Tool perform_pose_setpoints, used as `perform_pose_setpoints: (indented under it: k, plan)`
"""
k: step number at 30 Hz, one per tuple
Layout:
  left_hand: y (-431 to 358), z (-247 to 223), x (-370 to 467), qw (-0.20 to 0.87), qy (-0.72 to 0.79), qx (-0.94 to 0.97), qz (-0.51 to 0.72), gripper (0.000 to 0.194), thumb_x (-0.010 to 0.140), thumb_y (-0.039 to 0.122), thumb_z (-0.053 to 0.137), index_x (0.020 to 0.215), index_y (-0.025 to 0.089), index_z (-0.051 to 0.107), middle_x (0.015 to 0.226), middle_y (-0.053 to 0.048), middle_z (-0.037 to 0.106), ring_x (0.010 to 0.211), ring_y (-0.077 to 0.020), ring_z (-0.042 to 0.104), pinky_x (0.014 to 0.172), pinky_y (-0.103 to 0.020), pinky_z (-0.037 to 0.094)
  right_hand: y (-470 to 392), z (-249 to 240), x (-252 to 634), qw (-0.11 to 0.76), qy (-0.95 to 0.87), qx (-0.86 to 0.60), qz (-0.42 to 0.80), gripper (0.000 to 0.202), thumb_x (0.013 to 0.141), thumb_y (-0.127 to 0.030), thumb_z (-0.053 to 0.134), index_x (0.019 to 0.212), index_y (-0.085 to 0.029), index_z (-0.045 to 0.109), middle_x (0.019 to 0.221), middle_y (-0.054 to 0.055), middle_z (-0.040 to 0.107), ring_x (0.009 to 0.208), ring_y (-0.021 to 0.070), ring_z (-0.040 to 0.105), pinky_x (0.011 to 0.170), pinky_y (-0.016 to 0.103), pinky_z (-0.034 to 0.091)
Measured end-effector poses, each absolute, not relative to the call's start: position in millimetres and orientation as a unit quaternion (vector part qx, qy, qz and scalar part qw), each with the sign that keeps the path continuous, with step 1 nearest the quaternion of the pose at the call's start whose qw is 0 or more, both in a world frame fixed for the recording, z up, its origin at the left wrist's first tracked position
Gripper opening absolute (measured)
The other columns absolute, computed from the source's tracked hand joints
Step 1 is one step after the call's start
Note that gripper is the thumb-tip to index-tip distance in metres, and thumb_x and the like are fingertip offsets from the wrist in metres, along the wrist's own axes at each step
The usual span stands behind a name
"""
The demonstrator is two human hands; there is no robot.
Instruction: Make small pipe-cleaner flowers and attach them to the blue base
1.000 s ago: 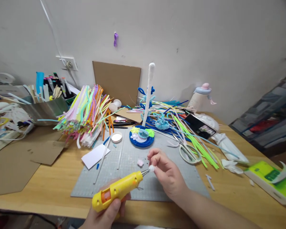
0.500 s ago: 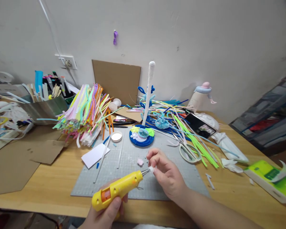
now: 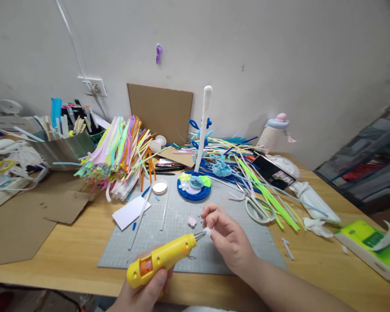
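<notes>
Left hand at bottom edge, fist wrapped round yellow glue gun, nozzle angled up-right. Right hand over grey cutting mat, forearm entering from lower right, fingertips pinched on small white piece touching nozzle tip. Pink bit just beyond. Farther: blue round base with upright white stem, scissors right, pipe-cleaner pile left.

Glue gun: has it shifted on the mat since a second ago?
No. The glue gun in the left hand keeps its nozzle at the right hand, just below the pink flower on the mat.
</notes>
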State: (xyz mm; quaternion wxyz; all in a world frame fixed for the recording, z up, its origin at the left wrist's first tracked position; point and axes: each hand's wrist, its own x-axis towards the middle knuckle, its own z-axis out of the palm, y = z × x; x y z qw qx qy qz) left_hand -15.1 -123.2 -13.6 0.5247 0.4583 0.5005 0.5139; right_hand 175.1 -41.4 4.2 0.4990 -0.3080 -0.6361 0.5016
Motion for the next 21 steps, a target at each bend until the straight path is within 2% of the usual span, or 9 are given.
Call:
perform_pose_setpoints:
  k: [7,11,17,21]
  plan:
    - [-125,-11,-17,0.497,0.518,0.474,0.509,0.035,0.074,0.050,0.055,0.075,0.016,0.063,0.070,-0.005,0.061,0.055,-0.0136,0.051,0.050,-0.024,0.044,-42,4,177,0.495,-0.640,-0.317,0.494,0.007,0.076,-0.015,0.050,0.071,-0.020,0.047,0.095,0.003,0.045,0.087,0.0172,0.047,0.079,0.031,0.036]
    - [-124,-21,-32,0.477,0.549,0.504,0.467,0.030,0.073,0.043,0.059,0.084,0.017,0.065,0.076,-0.008,0.066,0.058,-0.0165,0.056,0.054,-0.026,0.048,-40,5,177,0.487,-0.660,-0.329,0.468,0.008,0.076,-0.015,0.049,0.071,-0.020,0.047,0.094,0.004,0.046,0.087,0.0172,0.047,0.081,0.031,0.036]
    - [-118,-14,-48,0.467,0.581,0.520,0.416,0.038,0.068,0.038,0.066,0.101,0.019,0.064,0.080,-0.005,0.068,0.072,-0.0205,0.061,0.067,-0.029,0.050,-33,1,179,0.476,-0.674,-0.340,0.451,0.007,0.076,-0.016,0.051,0.071,-0.020,0.048,0.094,0.004,0.047,0.089,0.0174,0.047,0.082,0.030,0.034]
    - [-118,-3,-41,0.485,0.561,0.505,0.442,0.041,0.069,0.046,0.063,0.099,0.018,0.065,0.072,-0.005,0.067,0.055,-0.0157,0.055,0.054,-0.026,0.047,-30,-1,176,0.465,-0.644,-0.338,0.506,0.007,0.076,-0.019,0.054,0.069,-0.019,0.050,0.091,0.003,0.048,0.086,0.0167,0.047,0.081,0.029,0.035]
